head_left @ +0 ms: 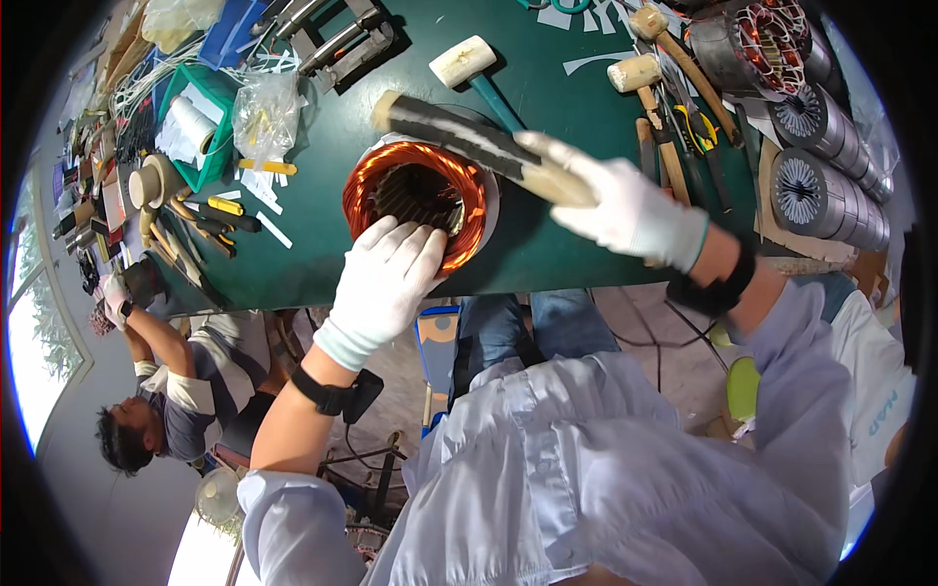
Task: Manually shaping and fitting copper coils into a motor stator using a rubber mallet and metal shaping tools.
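A motor stator with an orange copper winding [366, 186] stands on the green table before me, its round bore facing up. My left hand [386, 278], in a white glove, grips the near rim of the winding, fingertips hooked over the inner edge. My right hand [625, 210], gloved too and slightly blurred, is closed round one end of a wooden stick [449, 137] partly wrapped in black. The stick slants over the far side of the stator; whether it touches the winding I cannot tell. Beyond it lies a mallet [464, 62] with a pale head and teal handle.
At left are a green basket [217, 146] with a thread spool, a plastic bag [266, 117] and hand tools. Hammers [635, 73], yellow-handled pliers [699, 127] and several stator cores [826, 195] lie at right. A metal fixture [342, 44] sits behind. Another person [210, 366] works at far left.
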`<action>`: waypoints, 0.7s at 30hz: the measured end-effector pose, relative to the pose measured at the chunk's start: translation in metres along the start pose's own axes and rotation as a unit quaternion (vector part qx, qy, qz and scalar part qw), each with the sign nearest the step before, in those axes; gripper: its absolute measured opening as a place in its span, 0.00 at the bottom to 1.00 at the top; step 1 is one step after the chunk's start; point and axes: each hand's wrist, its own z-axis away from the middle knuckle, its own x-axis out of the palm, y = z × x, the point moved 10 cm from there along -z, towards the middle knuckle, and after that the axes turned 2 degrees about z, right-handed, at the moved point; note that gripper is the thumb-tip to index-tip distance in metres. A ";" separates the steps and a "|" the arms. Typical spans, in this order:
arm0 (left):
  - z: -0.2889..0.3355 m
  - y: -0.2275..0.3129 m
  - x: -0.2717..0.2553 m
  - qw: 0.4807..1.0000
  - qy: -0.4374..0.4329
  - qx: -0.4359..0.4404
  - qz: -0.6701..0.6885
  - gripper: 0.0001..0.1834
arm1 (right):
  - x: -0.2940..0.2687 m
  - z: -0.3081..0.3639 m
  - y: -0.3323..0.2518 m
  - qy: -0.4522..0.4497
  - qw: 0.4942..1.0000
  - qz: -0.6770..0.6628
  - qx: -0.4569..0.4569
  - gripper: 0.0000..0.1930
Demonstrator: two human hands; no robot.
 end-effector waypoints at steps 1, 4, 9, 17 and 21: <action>-0.003 0.002 0.001 1.000 -0.004 -0.004 -0.004 0.27 | -0.009 -0.008 0.010 -0.070 0.996 0.009 0.048 0.41; -0.013 0.004 -0.005 1.000 0.013 -0.006 -0.010 0.28 | -0.089 -0.038 0.002 0.165 0.968 0.136 -0.134 0.31; -0.001 0.001 0.001 1.000 0.015 -0.017 -0.006 0.33 | -0.060 -0.077 -0.063 -0.191 0.956 0.221 -0.029 0.33; -0.013 0.015 0.008 0.985 0.079 -0.153 -0.028 0.34 | -0.062 -0.015 -0.004 0.209 0.969 0.018 -0.130 0.29; -0.023 0.015 -0.014 0.997 0.032 -0.065 0.008 0.34 | -0.009 0.015 0.010 0.106 0.991 0.036 -0.073 0.40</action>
